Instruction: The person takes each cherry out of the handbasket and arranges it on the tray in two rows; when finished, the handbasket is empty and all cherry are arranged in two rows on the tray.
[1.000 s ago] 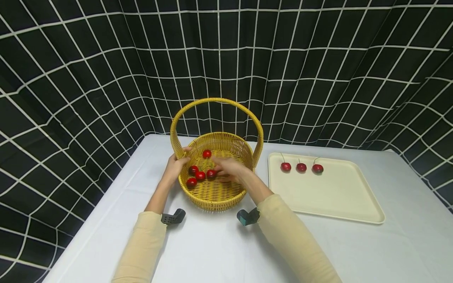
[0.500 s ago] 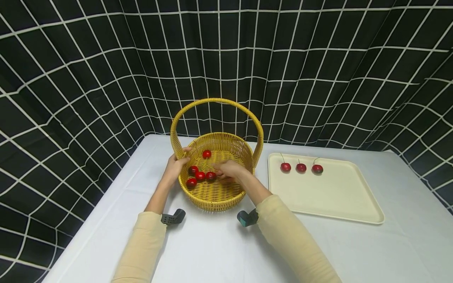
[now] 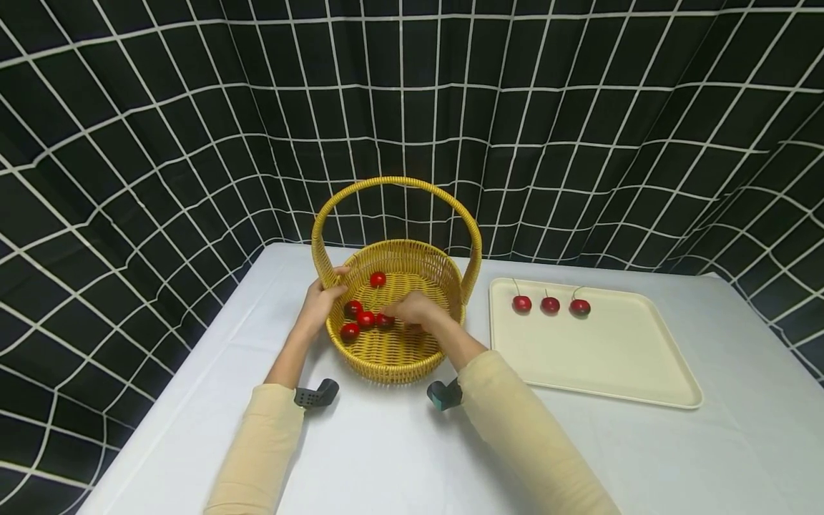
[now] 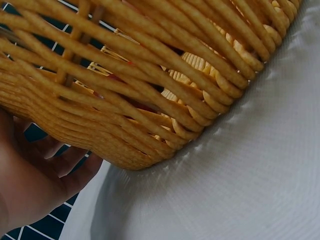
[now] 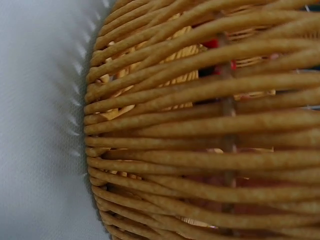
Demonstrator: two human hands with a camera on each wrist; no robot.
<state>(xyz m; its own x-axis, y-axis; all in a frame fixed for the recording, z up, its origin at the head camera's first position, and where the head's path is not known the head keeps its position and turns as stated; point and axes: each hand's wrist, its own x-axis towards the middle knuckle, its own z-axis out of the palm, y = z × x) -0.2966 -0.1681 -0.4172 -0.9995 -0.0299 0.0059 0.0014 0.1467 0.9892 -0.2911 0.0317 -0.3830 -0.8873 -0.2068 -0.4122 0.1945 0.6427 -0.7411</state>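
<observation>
In the head view my left hand (image 3: 317, 303) grips the left side of a yellow woven basket (image 3: 395, 373) where the tall handle meets the rim. Its fingers show against the outer wall in the left wrist view. Inside the basket lie several red cherries, one (image 3: 378, 280) toward the back and the others grouped at the left. My right hand (image 3: 418, 309) reaches into the basket, fingertips right at the rightmost cherry (image 3: 385, 321) of the group and partly covering it. I cannot tell whether they pinch it. The basket wall hides this hand's fingers in the right wrist view.
A cream tray (image 3: 599, 357) stands right of the basket with three stemmed cherries (image 3: 550, 306) in a row near its back edge. White cloth (image 3: 386, 458) covers the table. A black curtain with white grid lines (image 3: 547, 129) hangs behind. The basket's handle (image 3: 399, 181) arches high over it.
My right hand has shifted slightly left and closer to the rightmost cherry of the group, which it now partly covers. My left hand stays on the basket.
</observation>
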